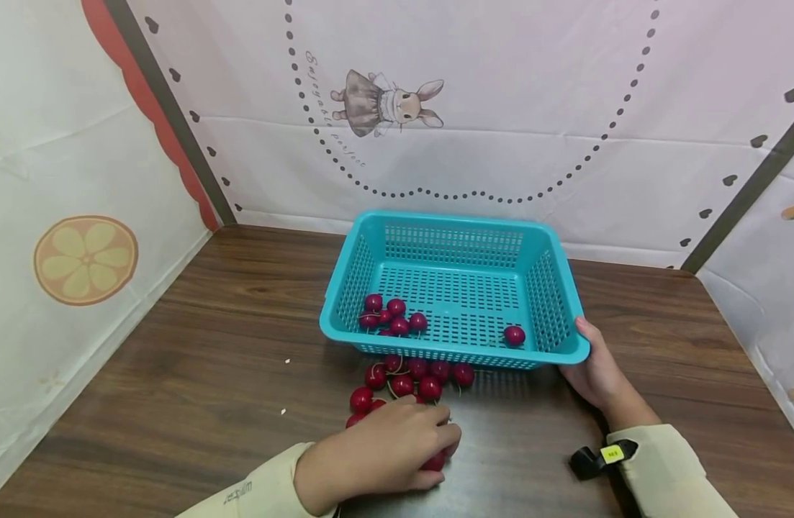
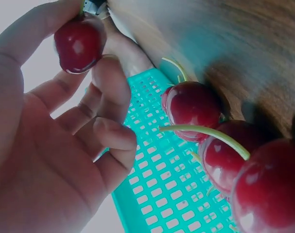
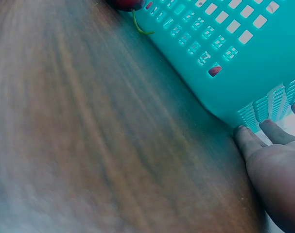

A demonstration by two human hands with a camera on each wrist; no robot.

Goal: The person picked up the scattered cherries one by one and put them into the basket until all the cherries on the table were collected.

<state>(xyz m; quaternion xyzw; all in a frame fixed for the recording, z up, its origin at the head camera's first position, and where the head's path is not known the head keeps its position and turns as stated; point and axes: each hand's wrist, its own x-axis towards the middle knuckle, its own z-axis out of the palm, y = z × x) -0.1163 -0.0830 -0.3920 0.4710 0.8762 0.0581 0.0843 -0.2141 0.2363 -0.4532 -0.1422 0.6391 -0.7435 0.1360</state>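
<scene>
In the head view, my left hand (image 1: 397,446) is over the loose cherries in front of the turquoise basket (image 1: 335,284). The left wrist view shows my left thumb and a finger pinching a single red cherry (image 2: 80,43) near its stem, the other fingers loosely bent. At the basket's right front corner, my right hand (image 1: 600,370) holds the rim, with one digit over its edge. In the right wrist view, my right fingers (image 3: 276,132) lie against the basket's outer wall. Several cherries (image 1: 399,327) cluster inside the basket at left front, and another cherry (image 1: 514,335) lies at right.
Several cherries (image 1: 429,388) with stems lie on the brown wooden table (image 1: 241,345), close against the basket's front wall. A white printed cloth (image 1: 500,93) hangs behind and along both sides. Two tiny white scraps lie left of the cherries. A black wrist strap (image 1: 594,460) circles my right sleeve.
</scene>
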